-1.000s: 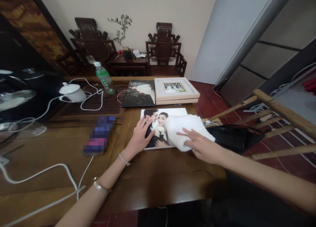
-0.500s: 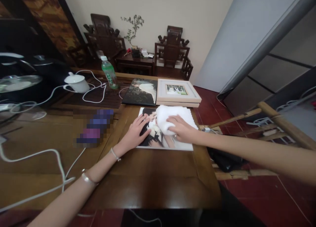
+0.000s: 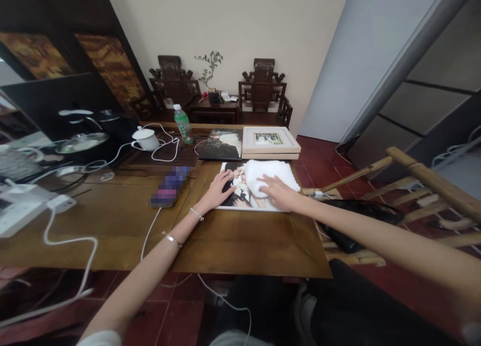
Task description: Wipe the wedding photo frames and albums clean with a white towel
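On the brown wooden table lies a photo print or panel (image 3: 241,198) showing a couple, its long side across my view. My left hand (image 3: 220,189) rests on its left edge, fingers stretched out and flat, holding nothing. A fluffy white towel (image 3: 283,173) covers much of the right part of the picture. My right hand (image 3: 277,191) presses on this towel, its fingers curled into the near side of the bunched fabric.
Behind the picture are a dark photo panel (image 3: 221,143) and stacked pale frames (image 3: 271,150). To the left are a blurred-out phone (image 3: 171,186) with a cable, a green bottle (image 3: 183,125), a white lidded cup (image 3: 146,139) and a power strip (image 3: 22,208). A wooden chair (image 3: 421,178) stands right.
My view has tilted up and drawn back, showing more of the room and table edge. Both hands stay on the picture and towel; the right hand's fingers look slightly more spread.
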